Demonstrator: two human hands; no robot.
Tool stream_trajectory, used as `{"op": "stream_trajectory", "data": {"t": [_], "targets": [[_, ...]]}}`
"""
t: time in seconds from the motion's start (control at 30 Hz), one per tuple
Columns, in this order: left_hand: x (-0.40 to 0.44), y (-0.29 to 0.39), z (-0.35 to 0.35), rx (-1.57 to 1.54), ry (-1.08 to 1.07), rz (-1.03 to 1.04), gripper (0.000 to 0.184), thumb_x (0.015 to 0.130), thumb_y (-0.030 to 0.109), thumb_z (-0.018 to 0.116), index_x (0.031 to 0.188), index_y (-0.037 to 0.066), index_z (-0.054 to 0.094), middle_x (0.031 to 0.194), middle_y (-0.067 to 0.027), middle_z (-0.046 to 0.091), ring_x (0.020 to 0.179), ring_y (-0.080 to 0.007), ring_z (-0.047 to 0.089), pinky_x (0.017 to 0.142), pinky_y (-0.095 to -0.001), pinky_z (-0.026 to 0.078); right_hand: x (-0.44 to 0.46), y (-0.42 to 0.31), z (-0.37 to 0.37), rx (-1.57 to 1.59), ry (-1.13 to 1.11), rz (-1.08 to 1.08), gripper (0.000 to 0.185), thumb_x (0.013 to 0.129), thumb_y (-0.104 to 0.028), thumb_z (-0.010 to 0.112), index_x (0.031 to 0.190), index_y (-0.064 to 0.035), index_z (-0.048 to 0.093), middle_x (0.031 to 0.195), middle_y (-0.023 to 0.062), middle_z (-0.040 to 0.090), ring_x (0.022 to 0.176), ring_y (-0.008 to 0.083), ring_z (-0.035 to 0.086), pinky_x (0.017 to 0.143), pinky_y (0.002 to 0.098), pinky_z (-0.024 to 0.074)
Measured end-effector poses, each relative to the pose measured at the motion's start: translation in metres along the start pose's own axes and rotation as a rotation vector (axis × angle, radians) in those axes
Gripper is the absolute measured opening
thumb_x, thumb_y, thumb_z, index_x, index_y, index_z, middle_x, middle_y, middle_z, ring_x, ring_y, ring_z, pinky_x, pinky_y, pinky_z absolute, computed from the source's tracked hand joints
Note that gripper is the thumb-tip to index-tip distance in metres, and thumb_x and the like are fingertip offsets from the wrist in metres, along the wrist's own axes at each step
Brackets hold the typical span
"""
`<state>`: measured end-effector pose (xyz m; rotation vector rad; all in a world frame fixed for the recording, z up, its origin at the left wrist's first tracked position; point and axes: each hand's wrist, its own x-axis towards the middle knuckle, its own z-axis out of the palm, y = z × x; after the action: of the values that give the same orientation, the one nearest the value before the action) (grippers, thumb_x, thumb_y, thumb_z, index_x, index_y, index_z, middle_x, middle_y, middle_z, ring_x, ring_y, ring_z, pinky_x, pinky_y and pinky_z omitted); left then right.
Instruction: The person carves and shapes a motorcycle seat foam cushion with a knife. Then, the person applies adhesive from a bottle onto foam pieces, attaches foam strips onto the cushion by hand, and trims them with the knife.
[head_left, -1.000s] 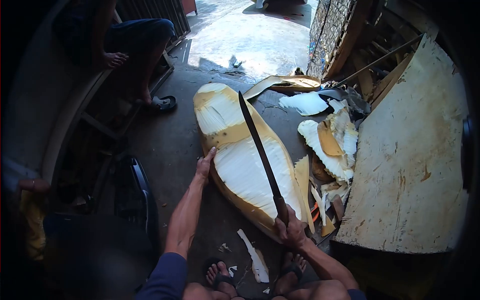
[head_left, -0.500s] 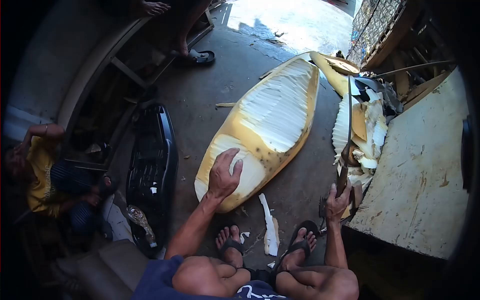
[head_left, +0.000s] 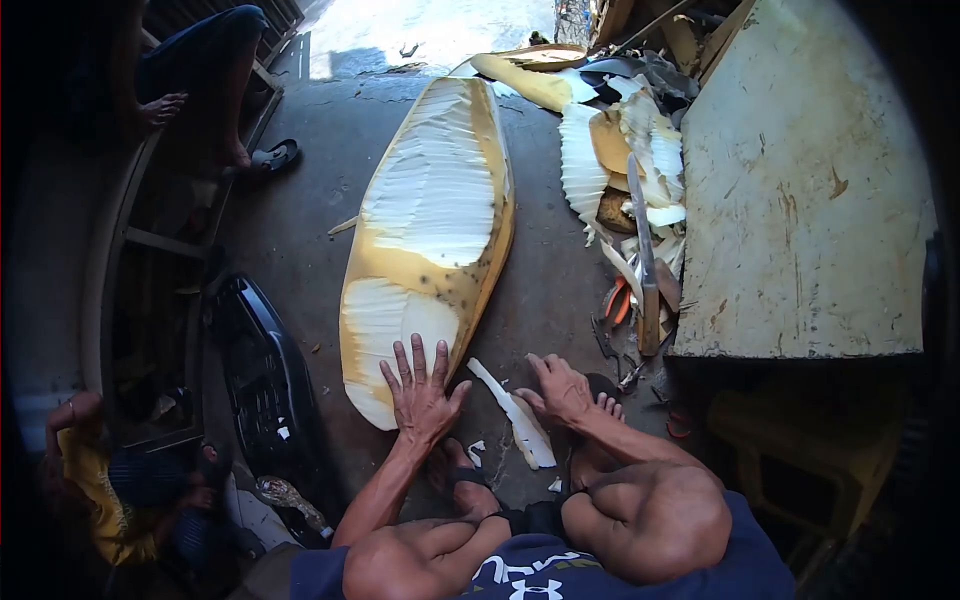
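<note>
A long foam pad, yellowish at its edges with paler cut faces, lies lengthwise on the dark floor. My left hand rests with spread fingers on the pad's near end. To the right, my right hand is held above the floor, fingers apart and empty, near a pale foam strip. A long knife with a wooden handle lies beside the scrap pile, its blade pointing away from me.
Foam scraps lie beside a large worn board. Orange-handled pliers are near the knife. A black seat base lies at left. One person in yellow sits lower left; another person's leg shows upper left.
The pad has been turned around, its far end swinging from right to left. My right hand has let go of the knife and moved left; my left hand now lies flat on the pad.
</note>
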<state>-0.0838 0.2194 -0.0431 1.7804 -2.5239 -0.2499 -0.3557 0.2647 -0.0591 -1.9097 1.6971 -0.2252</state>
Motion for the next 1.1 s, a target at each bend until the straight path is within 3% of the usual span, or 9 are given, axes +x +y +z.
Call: {"op": "stream_trajectory", "data": {"t": [0.07,0.17,0.23,0.33,0.53,0.73,0.93,1.0,1.1], "targets": [[-0.002,0.002,0.005,0.061,-0.045,0.045,0.084,0.091,0.034,0.067,0.162,0.029,0.023,0.170,-0.0166,0.005,0.155,-0.0438,0.003,0.116,-0.0733,0.004,-0.007,-0.011,0.034,-0.063,-0.115,-0.134,0.083,0.085,-0.051,0.071,0.149,-0.0088,0.039,0.115,0.0178,0.052,0.109,0.0366,0.058,0.082,0.0474,0.0550],[-0.002,-0.006,0.018,0.223,-0.019,0.097,0.086,0.087,0.003,0.056,0.162,0.031,0.022,0.170,-0.0166,0.004,0.155,-0.0441,0.002,0.115,-0.0750,0.004,0.003,0.010,0.045,0.061,-0.110,-0.110,0.065,0.089,-0.032,0.069,0.145,-0.0105,0.043,0.110,0.0184,0.054,0.101,0.0390,0.061,0.081,0.0482,0.0548],[-0.001,-0.004,0.019,0.209,0.002,0.107,0.086,0.088,0.003,0.055,0.162,0.030,0.022,0.170,-0.0165,0.004,0.155,-0.0442,0.002,0.114,-0.0754,0.004,0.014,0.024,0.032,0.147,-0.032,-0.105,0.045,0.091,-0.013,0.063,0.134,-0.0093,0.052,0.108,0.0187,0.055,0.091,0.0411,0.063,0.078,0.0498,0.0530],[-0.002,-0.003,0.022,0.171,0.016,0.092,0.086,0.089,0.001,0.053,0.162,0.031,0.021,0.170,-0.0157,0.003,0.155,-0.0442,0.001,0.114,-0.0764,0.004,0.022,0.036,0.001,0.377,0.311,0.099,0.042,0.091,-0.015,0.065,0.132,-0.0088,0.056,0.110,0.0189,0.056,0.092,0.0412,0.062,0.078,0.0490,0.0520],[0.001,-0.001,0.005,0.246,0.046,0.108,0.085,0.088,0.000,0.053,0.160,0.038,0.028,0.171,-0.0148,0.001,0.155,-0.0439,0.000,0.115,-0.0755,0.005,0.025,0.091,-0.072,0.215,0.650,0.338,0.046,0.091,-0.022,0.067,0.131,0.0005,0.058,0.111,0.0226,0.060,0.104,0.0399,0.061,0.093,0.0447,0.0481],[-0.005,-0.006,-0.020,0.291,-0.090,0.101,0.075,0.094,0.010,0.054,0.157,0.043,0.032,0.170,-0.0158,0.002,0.155,-0.0448,0.002,0.114,-0.0761,0.007,0.090,0.184,-0.131,-0.061,0.764,0.444,0.038,0.090,-0.006,0.056,0.126,-0.0085,0.066,0.114,0.0206,0.059,0.110,0.0379,0.059,0.093,0.0453,0.0492],[-0.031,-0.006,-0.017,0.315,-0.104,0.110,0.068,0.094,0.012,0.055,0.153,0.042,0.041,0.170,-0.0161,0.006,0.155,-0.0451,0.003,0.115,-0.0756,0.008,0.139,0.225,-0.138,-0.212,0.686,0.624,0.034,0.090,-0.013,0.059,0.123,-0.0094,0.066,0.111,0.0176,0.059,0.115,0.0394,0.054,0.090,0.0495,0.0497],[-0.039,0.000,-0.010,0.293,-0.072,0.098,0.065,0.094,0.014,0.056,0.152,0.042,0.043,0.169,-0.0163,0.008,0.155,-0.0451,0.003,0.115,-0.0754,0.007,0.140,0.206,-0.135,-0.130,0.906,0.479,0.031,0.090,-0.016,0.061,0.119,-0.0054,0.066,0.106,0.0181,0.059,0.108,0.0379,0.056,0.088,0.0495,0.0495],[-0.046,0.007,0.006,0.286,-0.037,0.084,0.065,0.094,0.014,0.057,0.151,0.042,0.045,0.169,-0.0172,0.008,0.154,-0.0464,0.004,0.114,-0.0760,0.006,0.097,0.139,-0.114,0.084,0.568,0.330,0.031,0.089,-0.028,0.069,0.110,-0.0051,0.066,0.104,0.0177,0.058,0.104,0.0374,0.058,0.089,0.0502,0.0488]]}}
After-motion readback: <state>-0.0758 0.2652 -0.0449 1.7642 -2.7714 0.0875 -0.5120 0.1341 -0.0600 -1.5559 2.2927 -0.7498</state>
